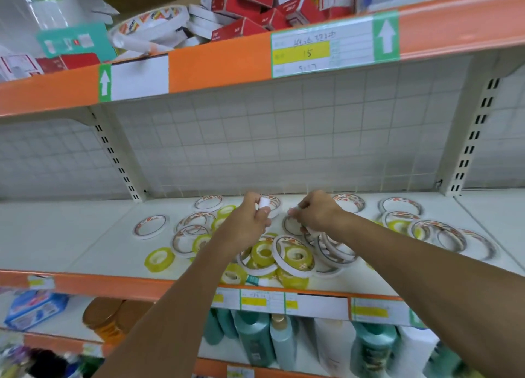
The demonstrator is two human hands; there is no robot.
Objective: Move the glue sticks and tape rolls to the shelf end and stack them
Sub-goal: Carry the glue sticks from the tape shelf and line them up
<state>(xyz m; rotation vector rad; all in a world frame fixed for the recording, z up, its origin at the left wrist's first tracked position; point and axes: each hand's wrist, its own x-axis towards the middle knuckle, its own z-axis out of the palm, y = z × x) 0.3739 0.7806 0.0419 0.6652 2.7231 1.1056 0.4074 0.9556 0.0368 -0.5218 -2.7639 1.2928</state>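
Several tape rolls lie scattered on the white shelf [71, 235]: thin white rolls with red print [150, 226] and small yellow rolls [159, 259]. The thickest heap [292, 257] sits under my forearms near the shelf's front edge. My left hand [250, 221] grips a small white cylinder [264, 203], likely a glue stick, at its fingertips. My right hand [315, 213] reaches into the pile and pinches a thin white roll [314, 231] at its rim. More white rolls [451, 237] lie to the right.
The shelf's left part [42, 230] holds nothing. The upper shelf [221, 62] carries red boxes [247, 8] and a large tape ring [153, 22]. Below stand teal bottles [255, 338], orange-lidded jars [108, 318] and a blue box [34, 306].
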